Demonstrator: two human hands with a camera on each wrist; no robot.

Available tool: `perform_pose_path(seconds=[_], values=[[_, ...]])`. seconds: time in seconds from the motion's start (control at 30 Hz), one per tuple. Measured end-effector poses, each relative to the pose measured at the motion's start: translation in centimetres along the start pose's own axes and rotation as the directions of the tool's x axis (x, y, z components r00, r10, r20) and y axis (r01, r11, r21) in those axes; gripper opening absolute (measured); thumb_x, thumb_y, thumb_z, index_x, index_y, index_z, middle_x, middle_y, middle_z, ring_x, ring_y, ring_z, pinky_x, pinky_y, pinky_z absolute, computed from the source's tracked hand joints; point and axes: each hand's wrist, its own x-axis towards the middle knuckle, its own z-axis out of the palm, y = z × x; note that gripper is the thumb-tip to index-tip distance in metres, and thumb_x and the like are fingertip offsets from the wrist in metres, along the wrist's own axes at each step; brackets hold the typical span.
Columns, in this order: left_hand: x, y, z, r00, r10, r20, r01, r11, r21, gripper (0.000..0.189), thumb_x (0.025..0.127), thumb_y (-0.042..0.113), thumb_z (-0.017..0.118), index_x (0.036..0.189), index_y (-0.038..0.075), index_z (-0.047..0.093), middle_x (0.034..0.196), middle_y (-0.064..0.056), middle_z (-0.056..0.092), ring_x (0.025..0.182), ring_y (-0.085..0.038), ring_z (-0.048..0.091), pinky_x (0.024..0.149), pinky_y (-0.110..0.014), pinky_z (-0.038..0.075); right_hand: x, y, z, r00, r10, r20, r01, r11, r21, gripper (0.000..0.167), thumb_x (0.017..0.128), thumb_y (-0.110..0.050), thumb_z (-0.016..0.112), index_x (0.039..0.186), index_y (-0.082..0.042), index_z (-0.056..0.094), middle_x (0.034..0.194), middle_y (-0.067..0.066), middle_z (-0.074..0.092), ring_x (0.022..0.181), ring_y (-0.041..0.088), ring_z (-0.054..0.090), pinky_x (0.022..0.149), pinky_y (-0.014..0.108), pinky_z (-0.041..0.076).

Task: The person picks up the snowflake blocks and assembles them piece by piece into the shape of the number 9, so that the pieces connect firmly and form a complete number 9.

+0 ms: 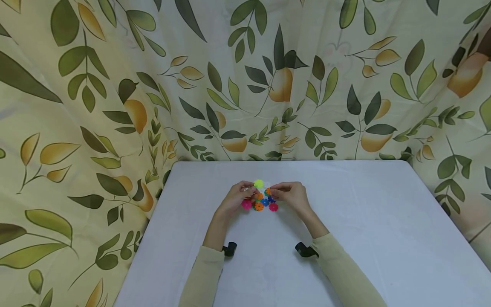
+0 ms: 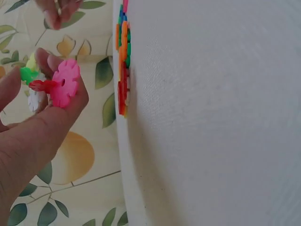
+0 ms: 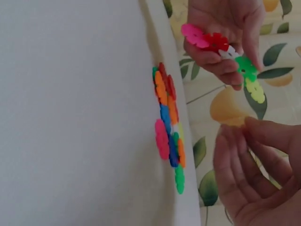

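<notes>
My left hand [image 1: 233, 199] pinches a chain of flower-shaped plastic discs joined edge to edge. From one end, the right wrist view shows a pink disc [image 3: 194, 36], a red disc [image 3: 216, 42], a white disc [image 3: 229, 53], a green disc [image 3: 246, 68] and a yellow disc [image 3: 255, 90]. Close to the yellow end is my right hand [image 1: 294, 194], its fingers loosely bent and thumb near the index fingertip. Nothing shows between them. Below both hands, a heap of loose discs [image 1: 259, 207] in orange, blue, green, red and pink lies on the table.
The white-covered table [image 1: 345, 238] reaches back to a leaf-and-fruit patterned curtain [image 1: 253, 119]. Black camera mounts sit at each wrist, the left mount [image 1: 230, 249] and the right mount [image 1: 305, 250].
</notes>
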Motion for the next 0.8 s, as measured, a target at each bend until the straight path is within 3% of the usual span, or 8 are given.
perform_pose_path(seconds=[0.1, 0.2, 0.43, 0.6, 0.8], values=[[0.1, 0.0, 0.0, 1.0, 0.008, 0.009, -0.008, 1.0, -0.003, 0.034, 0.108, 0.017, 0.057, 0.133, -0.005, 0.054, 0.119, -0.027, 0.069, 0.093, -0.021, 0.069, 0.085, -0.028, 0.057, -0.1, 0.4, 0.0, 1.0, 0.021, 0.02, -0.018, 0.988, -0.155, 0.017, 0.093, -0.017, 0.081, 0.104, -0.005, 0.081, 0.093, 0.008, 0.079, 0.083, 0.024, 0.074, 0.071, 0.028, 0.058], [0.1, -0.1, 0.0, 1.0, 0.003, 0.023, -0.003, 1.0, -0.025, 0.035, 0.11, 0.018, 0.053, 0.138, -0.004, 0.052, 0.119, -0.028, 0.065, 0.091, -0.02, 0.067, 0.084, -0.027, 0.055, -0.1, 0.8, 0.0, 0.998, 0.047, 0.04, -0.035, 0.964, -0.265, 0.016, 0.089, -0.018, 0.084, 0.1, -0.007, 0.082, 0.086, 0.004, 0.077, 0.078, 0.02, 0.067, 0.065, 0.031, 0.052], [0.1, 0.1, 0.0, 0.999, -0.03, 0.039, 0.032, 0.997, -0.069, 0.042, 0.111, 0.019, 0.05, 0.146, -0.005, 0.049, 0.119, -0.03, 0.059, 0.09, -0.02, 0.062, 0.083, -0.027, 0.054, -0.2, 1.2, 0.4, 0.991, 0.122, 0.056, -0.083, 0.887, -0.454, 0.022, 0.08, -0.022, 0.092, 0.093, -0.009, 0.079, 0.083, 0.0, 0.072, 0.078, 0.021, 0.062, 0.069, 0.034, 0.051], [0.1, 0.1, 0.1, 0.998, -0.05, 0.04, 0.052, 0.996, -0.069, 0.044, 0.11, 0.021, 0.055, 0.144, -0.006, 0.05, 0.124, -0.032, 0.057, 0.09, -0.02, 0.06, 0.082, -0.026, 0.053, -0.6, 1.1, 1.0, 0.993, 0.109, 0.049, -0.064, 0.836, -0.545, 0.029, 0.077, -0.021, 0.094, 0.096, -0.006, 0.078, 0.087, 0.003, 0.071, 0.081, 0.022, 0.062, 0.073, 0.038, 0.054], [0.2, 0.0, 0.1, 0.998, -0.048, 0.039, 0.052, 0.994, -0.099, 0.04, 0.11, 0.02, 0.055, 0.137, -0.009, 0.052, 0.121, -0.029, 0.059, 0.092, -0.021, 0.06, 0.079, -0.028, 0.054, -0.9, 0.7, 1.6, 0.998, 0.047, 0.04, -0.015, 0.814, -0.58, 0.029, 0.077, -0.014, 0.092, 0.1, -0.003, 0.078, 0.086, 0.005, 0.071, 0.078, 0.022, 0.063, 0.072, 0.039, 0.056]])
